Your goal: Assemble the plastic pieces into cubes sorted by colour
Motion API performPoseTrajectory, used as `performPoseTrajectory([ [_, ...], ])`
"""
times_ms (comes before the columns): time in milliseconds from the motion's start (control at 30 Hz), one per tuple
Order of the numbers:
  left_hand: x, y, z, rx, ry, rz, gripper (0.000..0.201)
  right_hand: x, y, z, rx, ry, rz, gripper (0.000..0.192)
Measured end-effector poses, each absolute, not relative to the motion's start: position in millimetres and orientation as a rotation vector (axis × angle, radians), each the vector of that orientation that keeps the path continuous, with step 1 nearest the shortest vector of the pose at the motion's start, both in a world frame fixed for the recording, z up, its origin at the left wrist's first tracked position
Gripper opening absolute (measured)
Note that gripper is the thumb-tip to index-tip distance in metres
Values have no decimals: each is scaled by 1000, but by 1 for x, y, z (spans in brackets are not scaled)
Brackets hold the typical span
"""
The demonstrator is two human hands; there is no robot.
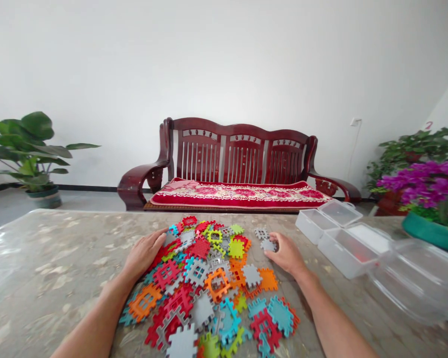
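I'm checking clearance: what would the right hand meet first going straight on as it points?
The right hand would likely meet the nearer grey piece, right by its fingers; whether they already touch is unclear.

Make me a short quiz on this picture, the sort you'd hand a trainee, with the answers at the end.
1. True or false: the left hand is inside a box.
2. Which colour is the piece nearest the right hand? A: orange. B: grey. C: lime green.
3. What large seat stands beyond the table?

Key:
1. False; it is at the left edge of the pile.
2. B.
3. A wooden bench.
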State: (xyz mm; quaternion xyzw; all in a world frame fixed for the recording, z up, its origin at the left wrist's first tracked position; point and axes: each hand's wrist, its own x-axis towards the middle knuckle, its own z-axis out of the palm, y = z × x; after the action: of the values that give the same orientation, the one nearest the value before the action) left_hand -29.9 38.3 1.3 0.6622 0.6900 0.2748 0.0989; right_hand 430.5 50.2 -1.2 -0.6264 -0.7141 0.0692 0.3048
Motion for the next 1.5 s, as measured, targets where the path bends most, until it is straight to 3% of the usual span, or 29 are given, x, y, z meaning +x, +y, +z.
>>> performPoseTrajectory([
  [200,-30,39,1,1947,2032,811,64,429,47,0,-1664,-1879,188,48],
  [533,-28,38,3,1966,2068,795,63,426,75,-6,-1583,-1410,251,47],
  [767,-28,37,2,1945,2040,861,58,435,70,-5,-1865,-1732,-67,60],
  [933,-26,36,6,1930,2060,850,56,440,70,-6,-1948,-1849,-97,47],
  [1133,-25,35,8,1955,2069,833,57,447,73,-1,-1969,-1937,-122,47],
  [1300,-25,34,9,1971,2066,790,60,455,74,2,-1942,-2145,-110,29],
  [1500,-27,36,5,1969,2067,820,58,450,82,4,-1955,-2220,-61,37],
])
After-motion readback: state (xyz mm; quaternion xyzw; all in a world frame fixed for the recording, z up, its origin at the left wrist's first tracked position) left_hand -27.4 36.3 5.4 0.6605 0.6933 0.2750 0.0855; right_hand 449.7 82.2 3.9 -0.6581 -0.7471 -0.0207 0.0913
